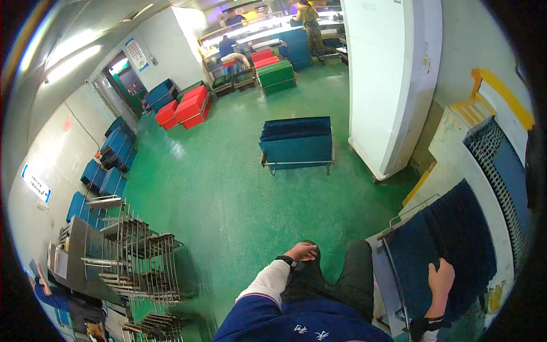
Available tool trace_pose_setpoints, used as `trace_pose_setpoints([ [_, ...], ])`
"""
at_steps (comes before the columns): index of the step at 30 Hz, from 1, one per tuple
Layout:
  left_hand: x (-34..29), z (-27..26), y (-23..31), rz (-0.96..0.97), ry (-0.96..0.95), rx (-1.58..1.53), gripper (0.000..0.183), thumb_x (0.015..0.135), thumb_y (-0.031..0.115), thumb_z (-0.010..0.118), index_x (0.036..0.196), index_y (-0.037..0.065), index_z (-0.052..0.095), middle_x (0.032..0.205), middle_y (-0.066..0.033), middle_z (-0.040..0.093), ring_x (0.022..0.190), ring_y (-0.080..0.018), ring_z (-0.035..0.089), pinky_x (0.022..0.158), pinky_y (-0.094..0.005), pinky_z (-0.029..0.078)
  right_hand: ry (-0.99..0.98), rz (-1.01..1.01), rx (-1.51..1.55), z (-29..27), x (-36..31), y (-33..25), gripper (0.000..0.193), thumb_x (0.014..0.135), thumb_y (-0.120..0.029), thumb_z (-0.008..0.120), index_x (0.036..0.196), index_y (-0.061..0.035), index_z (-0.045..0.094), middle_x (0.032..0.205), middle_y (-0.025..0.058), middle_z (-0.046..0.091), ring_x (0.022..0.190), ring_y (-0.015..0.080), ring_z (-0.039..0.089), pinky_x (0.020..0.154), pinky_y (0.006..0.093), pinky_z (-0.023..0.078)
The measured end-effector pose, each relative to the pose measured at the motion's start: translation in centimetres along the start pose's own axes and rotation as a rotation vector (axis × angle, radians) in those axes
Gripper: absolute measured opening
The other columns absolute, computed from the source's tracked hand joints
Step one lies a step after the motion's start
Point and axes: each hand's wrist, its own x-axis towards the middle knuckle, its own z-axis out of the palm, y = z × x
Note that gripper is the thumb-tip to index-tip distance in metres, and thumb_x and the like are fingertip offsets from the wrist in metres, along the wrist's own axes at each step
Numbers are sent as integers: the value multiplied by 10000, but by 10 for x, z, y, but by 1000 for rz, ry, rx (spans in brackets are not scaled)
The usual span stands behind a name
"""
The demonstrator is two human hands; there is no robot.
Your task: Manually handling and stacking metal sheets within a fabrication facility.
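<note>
Now | right hand point(440, 277) lies flat, fingers spread, on the dark blue flat trays point(450, 245) stacked upright in a metal-framed cart point(393, 268) | left hand point(302, 251) hangs loosely curled and empty, left of that cart, above the green floor point(228, 194).
</note>
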Motion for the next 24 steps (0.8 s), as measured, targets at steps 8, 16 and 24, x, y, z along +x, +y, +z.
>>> trace_pose_setpoints([
  [8,-16,8,12,-8,61,-3,344,832,297,596,1018,10,553,792,-108,624,614,-163,604,504,-249,496,107,-54,-44,2,0,-5,365,720,-210,654,990,28,588,884,220,591,856,360,561,743,423,437],
  [16,-3,7,10,-50,50,-19,391,827,309,610,1108,52,519,782,-73,620,576,-146,590,453,-224,464,81,-7,-41,3,5,2,383,716,-220,660,997,31,591,893,211,595,868,354,556,770,420,431],
  [24,2,5,8,-29,10,-40,334,832,311,595,1009,29,562,764,-86,624,575,-152,588,459,-247,465,150,-29,-26,6,5,2,389,707,-225,666,985,37,594,892,210,595,863,361,553,764,418,433],
])
